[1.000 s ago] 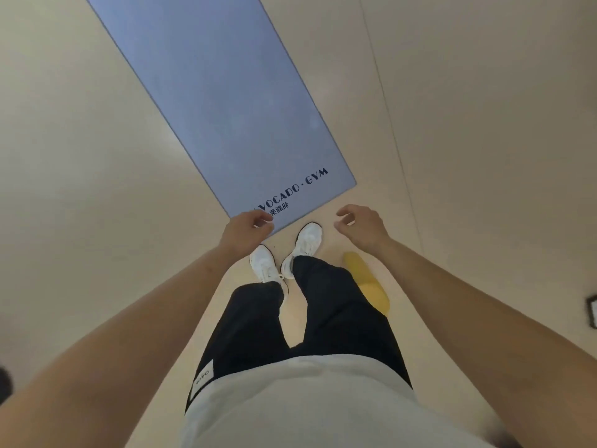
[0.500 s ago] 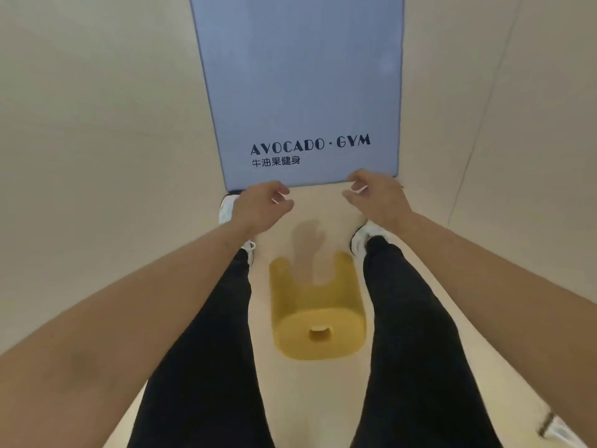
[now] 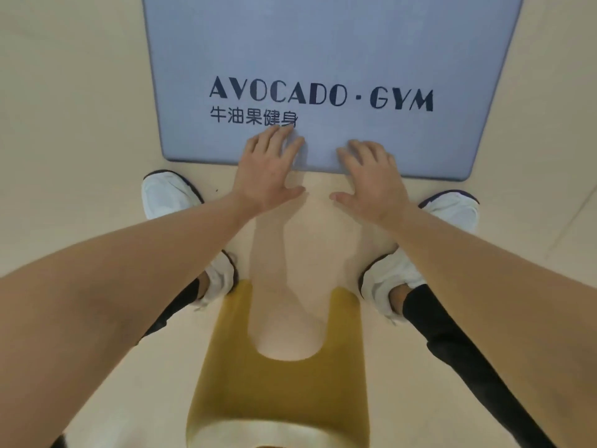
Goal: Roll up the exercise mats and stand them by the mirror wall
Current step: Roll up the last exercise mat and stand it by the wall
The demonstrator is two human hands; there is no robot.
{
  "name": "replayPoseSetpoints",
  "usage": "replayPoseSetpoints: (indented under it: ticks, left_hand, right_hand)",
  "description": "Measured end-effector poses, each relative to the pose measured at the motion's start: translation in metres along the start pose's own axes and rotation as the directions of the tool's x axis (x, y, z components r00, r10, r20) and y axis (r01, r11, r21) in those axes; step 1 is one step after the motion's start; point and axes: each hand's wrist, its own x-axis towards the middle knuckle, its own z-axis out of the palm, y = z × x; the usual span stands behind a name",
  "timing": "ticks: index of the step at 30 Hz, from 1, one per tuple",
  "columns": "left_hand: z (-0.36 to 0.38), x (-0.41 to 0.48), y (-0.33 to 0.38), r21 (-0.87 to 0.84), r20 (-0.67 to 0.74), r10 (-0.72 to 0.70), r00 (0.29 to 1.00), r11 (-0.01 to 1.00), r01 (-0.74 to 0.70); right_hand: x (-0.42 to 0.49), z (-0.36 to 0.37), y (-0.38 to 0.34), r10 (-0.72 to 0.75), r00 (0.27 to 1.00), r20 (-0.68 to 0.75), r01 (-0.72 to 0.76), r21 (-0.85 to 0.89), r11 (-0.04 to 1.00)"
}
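Note:
A blue-grey exercise mat [image 3: 323,53] printed "AVOCADO · GYM" lies flat on the beige floor, its near short edge facing me. My left hand [image 3: 268,166] reaches over that edge with straight spread fingers lying on the mat just below the printed characters. My right hand [image 3: 371,176] is beside it, fingers also stretched onto the mat's near edge, thumb out over the floor. Neither hand grips the mat. No mirror wall is in view.
A yellow U-shaped foam piece [image 3: 277,383] lies on the floor between my legs. My white shoes [image 3: 168,192] [image 3: 452,208] stand wide apart either side of the hands. Beige floor [image 3: 71,92] surrounds the mat.
I have bent lower over the mat's end. Both hands went from hovering loosely curled above the near edge to lying with straight fingers on it.

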Motion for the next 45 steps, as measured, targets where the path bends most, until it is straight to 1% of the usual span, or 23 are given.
replayPoseSetpoints:
  ticks: [3,6,9,11,13,15,18,20,21,22,23,25,29,32,34,38,42,45]
  left_hand:
    - [0.018,0.016,-0.014,0.177,-0.101,0.126,0.987,0.978,-0.107]
    - [0.015,0.028,-0.026,0.321,-0.124,0.245,0.962,0.927,-0.194]
    - [0.017,0.027,-0.035,0.359,-0.199,0.396,0.897,0.881,-0.309]
    - [0.018,0.024,-0.039,0.343,-0.275,0.437,0.856,0.877,-0.337]
    - [0.014,0.021,-0.039,0.333,-0.38,0.418,0.825,0.894,-0.299]
    - [0.002,0.014,-0.029,0.283,-0.45,0.351,0.821,0.928,-0.242]
    - [-0.021,0.006,-0.012,0.157,-0.486,0.2,0.851,0.977,-0.14]
    - [-0.043,0.005,-0.005,0.056,-0.443,0.081,0.893,0.996,-0.063]
    - [-0.056,0.004,-0.004,-0.002,-0.362,0.039,0.931,0.999,-0.043]
    - [-0.067,0.003,-0.006,-0.024,-0.272,0.024,0.962,0.999,-0.032]
    - [-0.079,-0.001,-0.01,-0.01,-0.214,0.03,0.976,0.999,-0.033]
    - [-0.103,-0.009,-0.02,0.026,-0.192,0.035,0.981,0.999,-0.031]
    - [-0.155,-0.02,-0.026,-0.028,-0.277,-0.059,0.959,0.998,0.054]
    - [-0.189,-0.039,-0.021,-0.132,-0.302,-0.113,0.947,0.988,0.076]
    - [-0.212,-0.057,-0.018,-0.165,-0.318,-0.115,0.941,0.984,0.065]
    - [-0.262,-0.099,-0.013,-0.182,-0.359,-0.13,0.924,0.981,0.067]
    - [-0.292,-0.144,-0.008,-0.156,-0.397,-0.114,0.911,0.986,0.056]
    - [-0.306,-0.17,-0.003,-0.071,-0.427,-0.08,0.901,0.996,0.055]
  right_hand:
    - [0.012,0.019,0.001,-0.018,0.994,-0.108,0.003,-0.141,0.99]
    - [0.024,0.021,-0.002,-0.025,0.99,-0.14,-0.003,-0.2,0.98]
    - [0.03,0.01,-0.001,-0.021,0.988,-0.15,-0.01,-0.206,0.979]
    - [0.033,-0.002,-0.001,-0.015,0.993,-0.119,-0.01,-0.207,0.978]
    - [0.033,-0.013,-0.004,-0.032,0.998,-0.055,0.019,-0.216,0.976]
    - [0.026,-0.024,-0.01,-0.071,0.997,-0.026,0.063,-0.231,0.971]
    - [0.011,-0.041,-0.016,-0.054,0.992,-0.11,0.035,-0.165,0.986]
    - [0.009,-0.059,-0.02,-0.016,0.986,-0.167,-0.003,-0.109,0.994]
    - [0.009,-0.07,-0.023,0.016,0.982,-0.19,-0.032,-0.083,0.996]
    - [0.006,-0.081,-0.028,0.05,0.978,-0.204,-0.063,-0.058,0.996]
    - [0.002,-0.091,-0.033,0.069,0.974,-0.216,-0.081,-0.046,0.996]
    - [-0.007,-0.108,-0.047,0.09,0.96,-0.266,-0.105,-0.042,0.994]
    - [-0.028,-0.148,-0.071,0.109,0.921,-0.374,-0.13,-0.032,0.991]
    - [-0.05,-0.174,-0.087,0.111,0.899,-0.423,-0.134,-0.024,0.991]
    - [-0.071,-0.189,-0.097,0.1,0.888,-0.449,-0.123,-0.022,0.992]
    - [-0.115,-0.218,-0.12,0.04,0.859,-0.511,-0.073,-0.043,0.996]
    - [-0.159,-0.23,-0.14,-0.061,0.833,-0.551,-0.007,-0.122,0.993]
    - [-0.183,-0.233,-0.149,-0.115,0.814,-0.569,0.013,-0.181,0.983]
